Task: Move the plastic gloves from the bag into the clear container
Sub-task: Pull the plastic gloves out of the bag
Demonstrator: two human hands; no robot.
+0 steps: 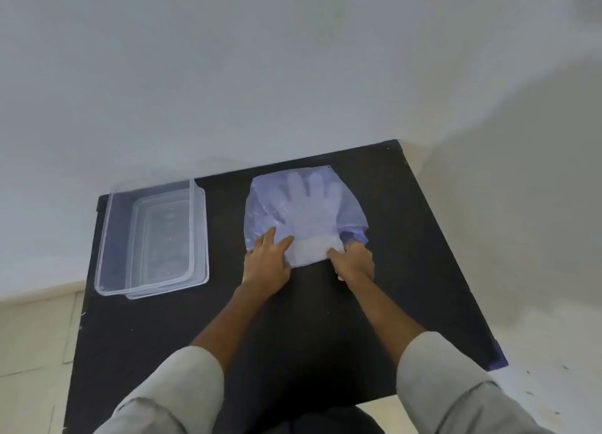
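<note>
A bluish see-through bag [348,205] lies on the black table [293,329], its mouth toward me. A stack of clear plastic gloves [306,202] shows through it, fingers pointing away, and the white cuffs stick out of the mouth. My left hand [267,261] lies over the bag's near left corner, fingertips at the cuffs' left edge. My right hand [355,261] is curled at the right side of the mouth, thumb on the cuffs. The clear container [107,238] stands open at the table's left, apart from both hands.
A clear lid [203,238] seems to lie under the container, jutting out on its right side. A pale wall rises behind the table. Light floor [537,336] shows to the right and left of the table.
</note>
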